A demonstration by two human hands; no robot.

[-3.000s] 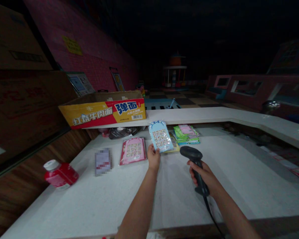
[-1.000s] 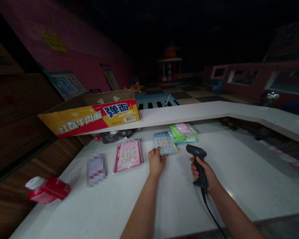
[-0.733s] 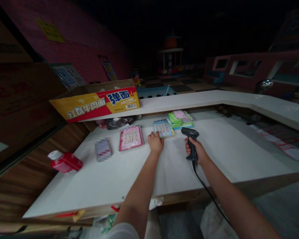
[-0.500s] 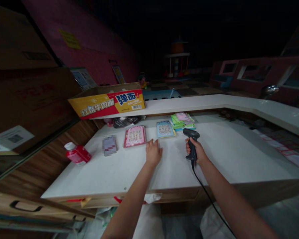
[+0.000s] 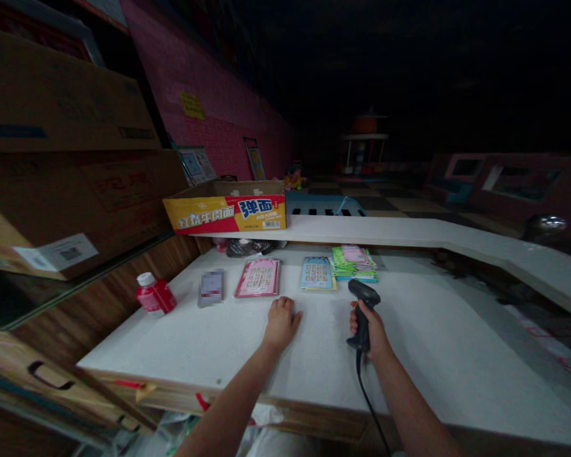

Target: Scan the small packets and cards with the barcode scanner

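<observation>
Right hand point(image 5: 374, 329), lower right of centre: we record it clamped round the handle of a black barcode scanner point(image 5: 364, 293), the scanner head uppermost and tilted, its black cable point(image 5: 368, 403) running down to the bottom edge of the frame

Left hand point(image 5: 282, 322), just below the centre: palm down, fingers forward and loosely bent, thumb spread from them; we cannot tell whether it presses on the white counter point(image 5: 185, 355) or sits just above it; the two hands are well apart

Pink packet point(image 5: 258, 278), centre of the frame, left of the middle line: lying flat, printed with a grid of small pictures; we find it near the left fingertips

Blue packet point(image 5: 317, 273), right of the pink one: also grid-printed, lying over a yellow packet point(image 5: 334, 283) whose edge shows

Green packets point(image 5: 354, 270), one untidy stack, right of the blue packet, with a pink piece point(image 5: 353, 253) on top

Pixelated item point(image 5: 211, 287), left of the pink packet: we cannot read it

Red bottle point(image 5: 156, 297), left of the frame: white cap, leaning

Yellow and red carton point(image 5: 228, 214), open-topped, upper left of centre, on the raised white ledge point(image 5: 385, 230)

Brown boxes point(image 5: 61, 190), stacked, upper left of the frame
</observation>
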